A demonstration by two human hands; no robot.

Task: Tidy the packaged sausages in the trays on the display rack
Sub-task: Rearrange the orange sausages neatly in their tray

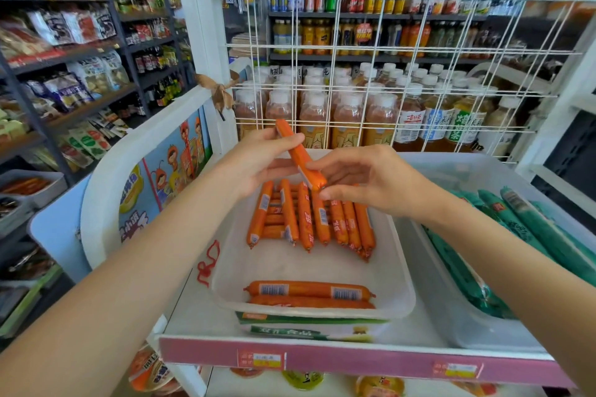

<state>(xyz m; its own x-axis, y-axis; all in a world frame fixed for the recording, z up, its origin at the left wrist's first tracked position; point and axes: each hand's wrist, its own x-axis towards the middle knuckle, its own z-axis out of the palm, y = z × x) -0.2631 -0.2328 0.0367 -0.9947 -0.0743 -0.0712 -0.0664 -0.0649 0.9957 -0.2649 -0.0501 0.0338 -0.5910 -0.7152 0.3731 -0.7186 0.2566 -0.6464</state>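
Observation:
One orange packaged sausage (300, 155) is held tilted above the white tray (232, 261). My left hand (258, 161) pinches its upper part and my right hand (371, 180) pinches its lower end. Below them a row of several orange sausages (309, 219) lies lengthwise at the tray's back. Two more orange sausages (309, 289) lie crosswise at the tray's front. A second clear tray (451, 306) on the right holds several green packaged sausages (522, 229).
The trays sit on a white rack shelf with a pink front strip (354, 361) bearing price tags. A white wire grid (387, 74) backs the rack, with drink bottles behind it. A red string (208, 263) lies left of the tray. Snack shelves stand at the left.

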